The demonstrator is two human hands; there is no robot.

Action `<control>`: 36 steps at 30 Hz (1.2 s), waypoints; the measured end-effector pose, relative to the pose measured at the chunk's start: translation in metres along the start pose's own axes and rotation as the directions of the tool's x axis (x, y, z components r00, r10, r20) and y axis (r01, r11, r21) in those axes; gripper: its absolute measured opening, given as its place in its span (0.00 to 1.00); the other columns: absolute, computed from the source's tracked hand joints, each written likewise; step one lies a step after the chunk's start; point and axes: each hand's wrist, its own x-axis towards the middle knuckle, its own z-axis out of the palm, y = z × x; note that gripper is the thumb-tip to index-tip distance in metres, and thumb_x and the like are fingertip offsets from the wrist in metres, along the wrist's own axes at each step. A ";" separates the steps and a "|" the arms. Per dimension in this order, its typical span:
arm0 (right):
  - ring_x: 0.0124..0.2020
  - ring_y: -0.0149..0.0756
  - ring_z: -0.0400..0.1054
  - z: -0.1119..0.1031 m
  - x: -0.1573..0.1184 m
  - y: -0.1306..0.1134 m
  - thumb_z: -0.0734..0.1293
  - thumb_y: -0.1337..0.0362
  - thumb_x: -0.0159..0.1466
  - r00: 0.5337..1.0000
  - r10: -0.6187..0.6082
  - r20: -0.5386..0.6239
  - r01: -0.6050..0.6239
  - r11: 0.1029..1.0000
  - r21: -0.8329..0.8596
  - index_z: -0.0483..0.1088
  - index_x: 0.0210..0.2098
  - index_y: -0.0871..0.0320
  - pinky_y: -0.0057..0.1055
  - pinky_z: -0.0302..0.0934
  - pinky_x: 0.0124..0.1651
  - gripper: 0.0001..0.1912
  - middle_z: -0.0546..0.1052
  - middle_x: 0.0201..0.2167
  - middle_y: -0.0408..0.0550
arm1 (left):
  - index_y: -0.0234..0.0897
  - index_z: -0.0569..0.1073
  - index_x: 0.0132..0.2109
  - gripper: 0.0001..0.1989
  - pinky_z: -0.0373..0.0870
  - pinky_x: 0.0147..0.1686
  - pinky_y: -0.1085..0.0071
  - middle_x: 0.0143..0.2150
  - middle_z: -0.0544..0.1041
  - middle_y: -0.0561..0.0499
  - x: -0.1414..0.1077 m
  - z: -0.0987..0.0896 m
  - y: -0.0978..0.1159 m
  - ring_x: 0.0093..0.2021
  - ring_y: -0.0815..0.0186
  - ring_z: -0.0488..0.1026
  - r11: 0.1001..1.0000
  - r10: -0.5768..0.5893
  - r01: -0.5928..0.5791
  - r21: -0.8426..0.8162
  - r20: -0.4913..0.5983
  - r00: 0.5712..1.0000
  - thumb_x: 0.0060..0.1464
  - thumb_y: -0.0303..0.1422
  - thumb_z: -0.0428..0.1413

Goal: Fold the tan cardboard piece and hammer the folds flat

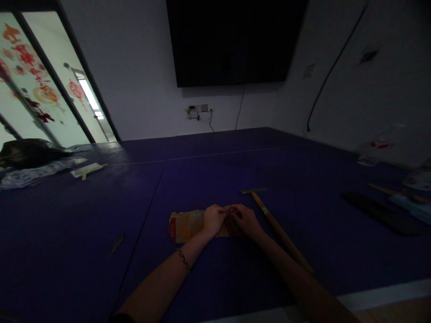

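Observation:
On the purple tabletop lies a flat tan piece with red ends and an orange patch (188, 225); whether it is a packet or card I cannot tell. My left hand (214, 219) rests over its middle, and my right hand (247, 220) over its right end. Both hands are closed, their fingertips pinched together close to each other. Whatever is between them is too small and dark to make out. Just right of my right hand, a hammer (274, 224) with a wooden handle lies slanted, its thin metal head away from me.
Several thin metal pieces (116, 243) lie at left. Farther off are a white item with a yellow strip (88, 170) and a dark bag (30, 152). At right are a black flat object (380, 213) and a clear bottle (379, 146). Walls bound the table's far side.

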 end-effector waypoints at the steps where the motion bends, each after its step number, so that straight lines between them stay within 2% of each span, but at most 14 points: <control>1: 0.33 0.37 0.69 0.000 0.000 0.000 0.59 0.70 0.55 1.000 -0.002 -0.002 0.002 1.000 0.003 0.69 0.34 0.59 0.34 0.62 0.39 0.10 0.75 0.30 0.49 | 0.38 0.77 0.33 0.08 0.63 0.33 0.73 0.32 0.78 0.50 0.000 0.000 0.000 0.32 0.66 0.71 1.000 0.001 -0.001 0.015 0.002 1.000 0.47 0.33 0.55; 9: 0.38 0.36 0.69 0.000 -0.002 -0.004 0.57 0.67 0.59 0.999 -0.044 -0.011 0.045 0.998 0.044 0.68 0.42 0.57 0.33 0.62 0.42 0.13 0.75 0.35 0.49 | 0.39 0.77 0.35 0.09 0.61 0.32 0.74 0.32 0.76 0.50 -0.004 -0.003 0.006 0.32 0.68 0.70 0.992 0.000 -0.003 0.126 0.019 1.000 0.50 0.32 0.52; 13: 0.41 0.37 0.68 0.000 -0.003 -0.005 0.56 0.66 0.60 0.998 -0.069 -0.007 0.069 0.996 0.061 0.69 0.41 0.58 0.33 0.60 0.45 0.14 0.75 0.38 0.51 | 0.38 0.77 0.34 0.10 0.61 0.31 0.74 0.31 0.76 0.49 -0.006 -0.003 0.007 0.31 0.68 0.70 0.992 0.013 -0.015 0.125 0.013 1.000 0.51 0.32 0.50; 29: 0.41 0.36 0.68 0.001 -0.002 -0.006 0.55 0.70 0.59 0.995 -0.091 0.030 0.089 0.994 0.064 0.69 0.43 0.56 0.36 0.61 0.46 0.16 0.75 0.39 0.50 | 0.38 0.76 0.33 0.09 0.60 0.31 0.75 0.31 0.76 0.51 -0.006 0.000 0.004 0.32 0.68 0.70 0.997 0.016 -0.015 0.073 -0.006 1.000 0.51 0.30 0.51; 31: 0.42 0.37 0.67 -0.003 -0.001 -0.008 0.56 0.69 0.58 0.997 -0.080 0.007 0.080 0.997 0.000 0.67 0.46 0.56 0.36 0.61 0.45 0.17 0.74 0.40 0.50 | 0.38 0.77 0.33 0.09 0.60 0.31 0.75 0.31 0.76 0.51 -0.006 0.000 0.004 0.32 0.68 0.70 0.997 0.010 -0.010 0.077 -0.008 1.000 0.51 0.31 0.51; 33: 0.43 0.39 0.67 -0.012 0.000 -0.009 0.57 0.68 0.58 0.997 -0.025 -0.072 0.015 0.989 -0.144 0.63 0.49 0.56 0.38 0.60 0.45 0.19 0.72 0.42 0.52 | 0.38 0.77 0.33 0.09 0.60 0.31 0.75 0.31 0.76 0.51 -0.006 0.001 0.004 0.32 0.68 0.70 0.998 0.001 0.000 0.070 -0.012 1.000 0.51 0.32 0.52; 35: 0.43 0.44 0.66 -0.026 0.000 -0.007 0.58 0.67 0.57 0.983 0.080 -0.165 -0.133 0.928 -0.347 0.63 0.49 0.58 0.41 0.60 0.44 0.19 0.72 0.41 0.57 | 0.38 0.77 0.33 0.09 0.60 0.31 0.75 0.31 0.76 0.51 -0.006 0.002 0.004 0.32 0.68 0.70 0.999 -0.012 0.013 0.053 -0.016 1.000 0.50 0.33 0.52; 36: 0.43 0.47 0.65 -0.034 -0.001 -0.004 0.60 0.66 0.57 0.968 0.156 -0.196 -0.231 0.864 -0.447 0.64 0.47 0.60 0.43 0.60 0.43 0.18 0.72 0.40 0.60 | 0.38 0.77 0.33 0.09 0.60 0.31 0.75 0.32 0.77 0.51 -0.006 0.002 0.004 0.32 0.68 0.70 0.999 -0.018 0.019 0.044 -0.018 1.000 0.50 0.34 0.53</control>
